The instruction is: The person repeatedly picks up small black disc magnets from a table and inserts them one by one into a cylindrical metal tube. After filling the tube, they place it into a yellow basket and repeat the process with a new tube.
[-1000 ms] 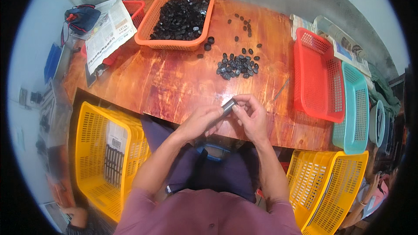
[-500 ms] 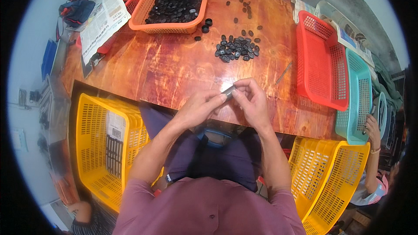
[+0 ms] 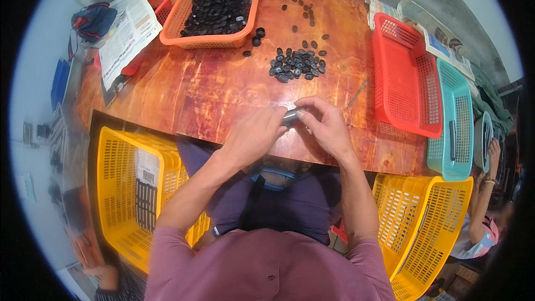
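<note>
Near the front of the table, both my hands meet around a dark grey rod-like piece (image 3: 290,116). My left hand (image 3: 253,136) wraps over its left end, with the fingers hiding part of it. My right hand (image 3: 325,125) pinches the other end between thumb and fingers. Just beyond my hands lies a pile of small black oval pieces (image 3: 295,66) on the wooden table (image 3: 223,86). What the held piece is exactly, I cannot tell.
An orange basket (image 3: 214,39) full of black pieces stands at the back left. A thin metal rod (image 3: 357,93) lies left of a red basket (image 3: 409,117). Beside that, a teal basket (image 3: 462,117) holds a dark bar (image 3: 452,139). Yellow crates (image 3: 131,189) flank me. Another person's hand (image 3: 493,153) works at right.
My left hand has shifted, covering more of the rod-like piece. The other person's hand has moved right, away from the teal basket, where a dark bar now shows.
</note>
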{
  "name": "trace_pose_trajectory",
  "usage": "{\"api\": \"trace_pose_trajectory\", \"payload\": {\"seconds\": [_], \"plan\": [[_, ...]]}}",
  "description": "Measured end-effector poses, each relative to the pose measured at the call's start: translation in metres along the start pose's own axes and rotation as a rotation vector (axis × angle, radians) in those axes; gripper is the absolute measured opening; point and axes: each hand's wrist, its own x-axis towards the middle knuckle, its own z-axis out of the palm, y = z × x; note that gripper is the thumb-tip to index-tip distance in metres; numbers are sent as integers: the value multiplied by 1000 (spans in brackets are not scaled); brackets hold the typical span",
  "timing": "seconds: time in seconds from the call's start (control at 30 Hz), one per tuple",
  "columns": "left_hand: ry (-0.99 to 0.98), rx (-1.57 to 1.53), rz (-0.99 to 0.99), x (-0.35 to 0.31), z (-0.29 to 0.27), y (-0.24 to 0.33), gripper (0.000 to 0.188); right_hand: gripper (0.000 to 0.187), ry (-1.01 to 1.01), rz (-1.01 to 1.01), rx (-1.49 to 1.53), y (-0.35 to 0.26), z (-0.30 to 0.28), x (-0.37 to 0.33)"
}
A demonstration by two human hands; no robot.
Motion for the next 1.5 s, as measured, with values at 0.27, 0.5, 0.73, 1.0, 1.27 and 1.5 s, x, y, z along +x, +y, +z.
{"api": "trace_pose_trajectory", "payload": {"seconds": [0.27,0.5,0.73,1.0,1.27,1.5], "plan": [[204,82,130,-3,20,-13,42,19,-8,-150,-379,-7,-5,-4],[195,58,75,-7,19,-7,41,17,110,-285,-339,6,4,-17],[160,67,61,-11,18,-7,47,18,131,-390,-374,11,6,-20],[111,140,92,-10,14,-6,39,13,119,-346,-348,10,6,-20],[150,89,94,-6,13,-7,36,19,199,-153,-592,-5,26,32],[123,92,81,-9,19,-13,38,18,298,-244,-855,3,43,39]]}}
